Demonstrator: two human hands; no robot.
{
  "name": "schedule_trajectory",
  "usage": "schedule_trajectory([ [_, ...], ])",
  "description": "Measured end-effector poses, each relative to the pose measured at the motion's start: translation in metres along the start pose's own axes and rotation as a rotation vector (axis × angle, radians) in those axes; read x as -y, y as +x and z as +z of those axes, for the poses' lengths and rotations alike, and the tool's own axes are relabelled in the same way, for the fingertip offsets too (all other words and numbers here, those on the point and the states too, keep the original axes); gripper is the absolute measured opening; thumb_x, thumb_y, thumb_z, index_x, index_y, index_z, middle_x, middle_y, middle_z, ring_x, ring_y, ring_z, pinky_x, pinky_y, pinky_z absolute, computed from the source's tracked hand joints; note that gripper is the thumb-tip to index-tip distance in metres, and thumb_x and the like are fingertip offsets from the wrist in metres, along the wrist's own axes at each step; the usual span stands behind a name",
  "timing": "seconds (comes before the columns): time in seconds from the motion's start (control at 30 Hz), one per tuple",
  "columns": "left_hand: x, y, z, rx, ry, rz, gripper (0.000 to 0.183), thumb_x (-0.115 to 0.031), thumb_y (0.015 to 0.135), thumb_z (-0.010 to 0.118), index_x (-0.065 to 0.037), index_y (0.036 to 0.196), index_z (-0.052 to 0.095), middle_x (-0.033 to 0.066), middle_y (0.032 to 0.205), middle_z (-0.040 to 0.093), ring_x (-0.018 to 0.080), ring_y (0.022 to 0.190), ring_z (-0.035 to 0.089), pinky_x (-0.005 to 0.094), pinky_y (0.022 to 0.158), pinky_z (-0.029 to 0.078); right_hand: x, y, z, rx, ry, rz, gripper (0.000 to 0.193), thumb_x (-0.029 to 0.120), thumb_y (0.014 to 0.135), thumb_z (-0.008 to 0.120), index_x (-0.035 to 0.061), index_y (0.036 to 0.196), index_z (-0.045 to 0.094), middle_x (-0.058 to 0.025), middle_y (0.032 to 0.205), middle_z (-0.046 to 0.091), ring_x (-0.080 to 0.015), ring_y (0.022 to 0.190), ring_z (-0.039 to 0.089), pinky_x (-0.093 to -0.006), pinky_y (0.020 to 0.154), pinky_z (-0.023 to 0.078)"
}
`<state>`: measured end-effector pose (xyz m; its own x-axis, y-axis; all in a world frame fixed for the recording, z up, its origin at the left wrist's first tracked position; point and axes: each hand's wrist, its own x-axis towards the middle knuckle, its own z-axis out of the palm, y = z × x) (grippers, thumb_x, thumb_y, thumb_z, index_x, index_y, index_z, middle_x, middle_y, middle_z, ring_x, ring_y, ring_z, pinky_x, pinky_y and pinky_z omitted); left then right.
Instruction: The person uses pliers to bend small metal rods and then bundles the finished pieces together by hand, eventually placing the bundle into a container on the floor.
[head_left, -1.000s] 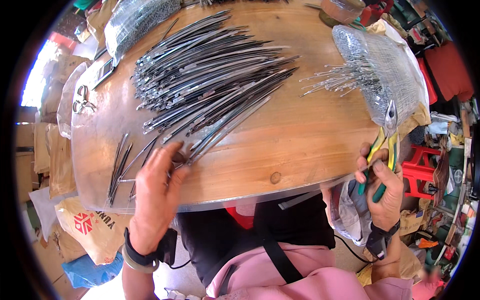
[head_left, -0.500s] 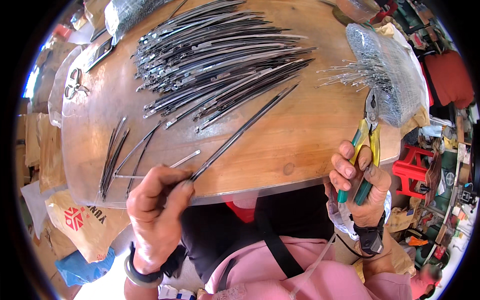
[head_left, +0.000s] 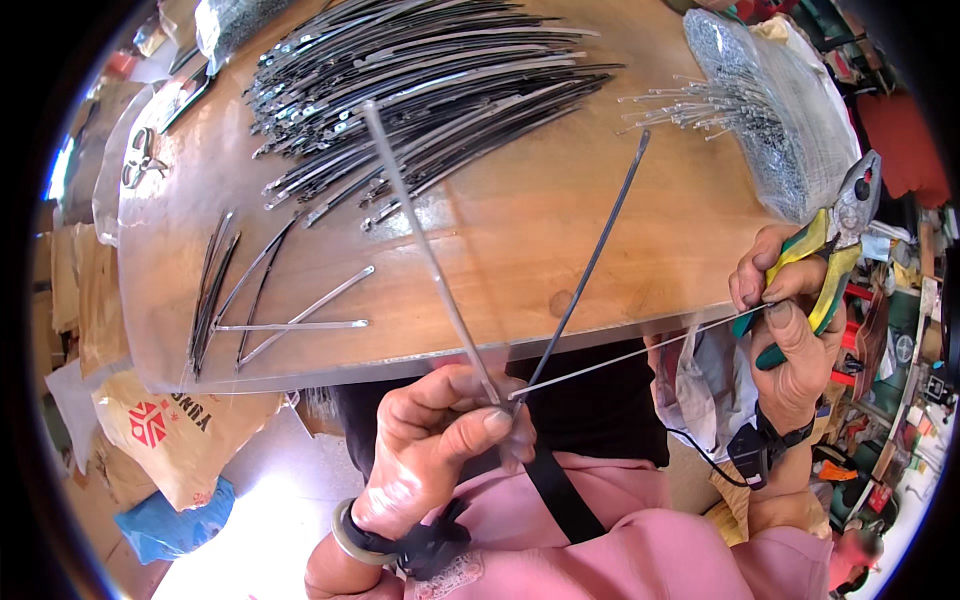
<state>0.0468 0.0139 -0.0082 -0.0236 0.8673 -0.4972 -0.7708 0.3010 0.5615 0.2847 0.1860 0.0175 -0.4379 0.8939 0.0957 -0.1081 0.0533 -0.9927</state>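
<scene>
Left hand: the left hand (head_left: 425, 435) is in front of the table's near edge, above the lap, with thumb and fingers pinched together on the ends of several metal strips.
Pale strip: the pale strip (head_left: 425, 235), slightly blurred, slants up and leftward from the left fingers.
Dark strip: the dark strip (head_left: 590, 265) slants up and rightward from the same grip.
Thin strip: the thin strip (head_left: 645, 350) spans the gap between both hands.
Right hand: the right hand (head_left: 795, 350), beyond the table's right front corner, has its fingers closed around the pliers (head_left: 832, 235); thumb and forefinger also meet at the thin strip's far end.
Pliers: green-and-yellow handles, metal head pointing up and outward.
Table: the wooden table (head_left: 660, 250) bears a large strip pile (head_left: 470, 85) at the back and a small strip group (head_left: 208, 290) at left.
Back right: a clear plastic bag (head_left: 790, 150), hook-ended wires (head_left: 690, 105) protruding leftward.
</scene>
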Motion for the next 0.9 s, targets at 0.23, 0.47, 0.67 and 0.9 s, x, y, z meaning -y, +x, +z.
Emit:
schedule_trajectory([
  [0.23, 0.006, 0.000, 0.008, -0.056, 0.435, 0.018, 0.017, 0.004, 0.090, 0.062, 0.006, 0.107, 0.064, 0.0108, 0.086, 0.071, 0.0122, 0.074, 0.066, 0.0234, 0.065, 0.052, 0.004, -0.005, 0.005, 0.156, -0.348, -0.025, 0.020, 0.019, 0.084, 0.074, 0.0016, 0.087, 0.066, -0.0136, 0.104, 0.053, -0.0170, 0.081, 0.054, -0.0305, 0.071, 0.046],
  [0.47, -0.001, 0.002, 0.000, -0.055, 0.513, -0.138, 0.015, 0.004, 0.090, 0.062, 0.007, 0.104, 0.065, 0.0087, 0.084, 0.070, 0.0109, 0.072, 0.065, 0.0231, 0.064, 0.052, 0.006, 0.011, 0.014, 0.421, -0.795, -0.292, 0.022, 0.022, 0.080, 0.077, 0.0009, 0.081, 0.068, -0.0135, 0.099, 0.059, -0.0214, 0.086, 0.055, -0.0360, 0.080, 0.046],
  [0.67, 0.002, 0.001, -0.008, -0.098, 0.477, -0.076, 0.016, 0.004, 0.088, 0.063, 0.007, 0.104, 0.063, 0.0124, 0.083, 0.069, 0.0157, 0.069, 0.066, 0.0247, 0.061, 0.052, 0.006, 0.010, -0.006, 0.291, -0.660, -0.287, 0.011, 0.006, 0.081, 0.074, -0.0022, 0.086, 0.069, -0.0106, 0.097, 0.061, -0.0146, 0.072, 0.063, -0.0260, 0.057, 0.048],
  [0.9, 0.005, -0.001, -0.013, -0.126, 0.430, -0.029, 0.018, 0.003, 0.088, 0.064, 0.007, 0.105, 0.063, 0.0134, 0.083, 0.069, 0.0170, 0.069, 0.067, 0.0253, 0.061, 0.052, 0.005, 0.008, -0.004, 0.302, -0.660, -0.277, 0.010, 0.001, 0.081, 0.072, -0.0035, 0.088, 0.067, -0.0115, 0.099, 0.059, -0.0149, 0.070, 0.063, -0.0256, 0.054, 0.048],
])
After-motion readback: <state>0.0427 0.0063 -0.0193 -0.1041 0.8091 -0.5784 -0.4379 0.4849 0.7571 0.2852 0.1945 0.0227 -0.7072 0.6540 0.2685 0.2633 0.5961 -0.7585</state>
